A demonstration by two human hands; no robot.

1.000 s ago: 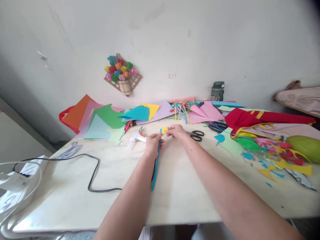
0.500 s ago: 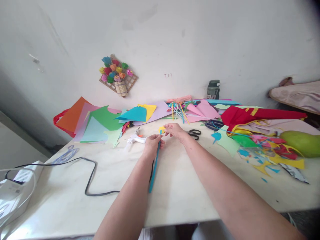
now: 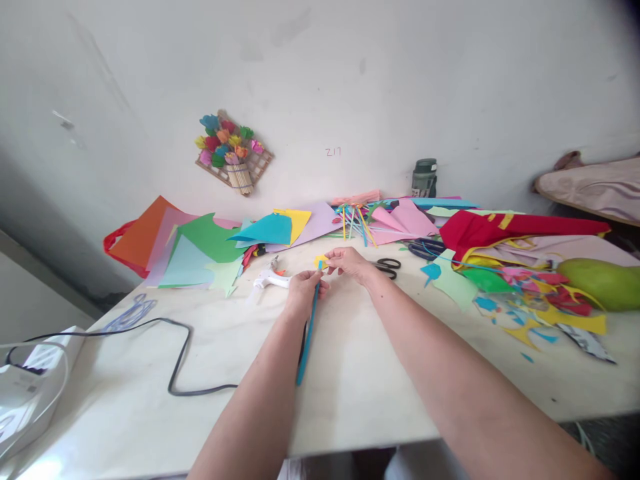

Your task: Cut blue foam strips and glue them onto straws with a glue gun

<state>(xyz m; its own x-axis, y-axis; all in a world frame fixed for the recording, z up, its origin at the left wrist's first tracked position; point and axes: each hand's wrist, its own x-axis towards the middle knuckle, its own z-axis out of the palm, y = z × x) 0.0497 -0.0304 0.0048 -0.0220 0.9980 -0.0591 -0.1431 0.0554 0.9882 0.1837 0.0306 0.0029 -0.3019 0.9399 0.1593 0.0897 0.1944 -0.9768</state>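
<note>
My left hand (image 3: 304, 291) pinches a narrow blue paper strip (image 3: 309, 340) close to its upper end; the rest of the strip slants down toward the table's front edge. Against that upper end lies a small yellow paper piece (image 3: 321, 261), which the fingers of my right hand (image 3: 349, 262) grip at its right side. Just left of my hands a white glue gun (image 3: 270, 279) rests on the table. Black-handled scissors (image 3: 387, 267) lie behind my right wrist, their blades hidden.
Coloured paper sheets (image 3: 210, 237) line the back by the wall. Thin paper sticks (image 3: 356, 223) are heaped at the middle. Paper scraps (image 3: 530, 313), a red cloth (image 3: 480, 233) and a green fruit (image 3: 595, 283) lie right. A black cord (image 3: 183, 360) reaches a power strip (image 3: 45, 360) left.
Both hands keep their hold on the strip and the yellow piece, almost unmoved. The whole view has shifted slightly.
</note>
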